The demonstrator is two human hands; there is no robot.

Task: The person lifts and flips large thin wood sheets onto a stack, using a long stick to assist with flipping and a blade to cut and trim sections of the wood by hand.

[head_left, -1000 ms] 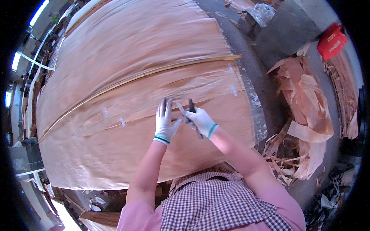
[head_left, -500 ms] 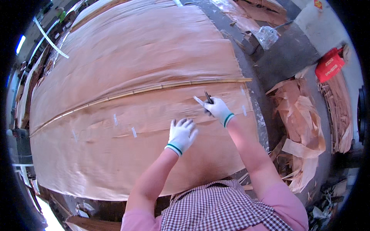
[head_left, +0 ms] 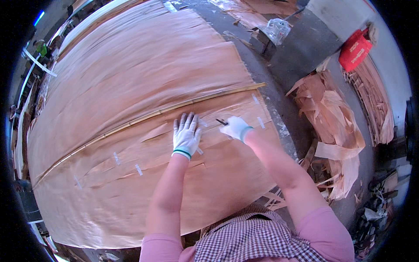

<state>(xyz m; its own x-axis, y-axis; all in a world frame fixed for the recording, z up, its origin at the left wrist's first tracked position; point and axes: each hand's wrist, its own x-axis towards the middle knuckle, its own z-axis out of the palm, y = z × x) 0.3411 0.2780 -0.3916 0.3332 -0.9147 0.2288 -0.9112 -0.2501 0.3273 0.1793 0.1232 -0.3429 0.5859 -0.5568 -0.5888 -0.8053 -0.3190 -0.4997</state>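
Note:
A wide sheet of reddish-tan wood veneer [head_left: 109, 209] lies spread before me. My left hand [head_left: 187, 136], in a white glove with grey fingertips, presses flat on it with the fingers stretched out. Short whitish tape strips lie beside that hand: one tape strip [head_left: 203, 122] by its fingers, another [head_left: 199, 150] by its wrist. To its right, my gloved right hand [head_left: 236, 129] is closed around a slim dark tool [head_left: 221, 122], whose exact kind I cannot make out. A slit runs through the veneer left of my left hand.
A long bamboo pole [head_left: 161, 111] lies across the veneer beyond my hands. More tape strips [head_left: 139, 169] dot the sheet at left and right. Crumpled veneer scraps [head_left: 329, 113] are heaped on the right, near a red bag [head_left: 355, 50] and a grey block [head_left: 301, 50].
My left hand has gone from hovering to lying flat, farther forward. The whitish strip at my right hand is gone from it; strips now lie near my left hand. The view has shifted.

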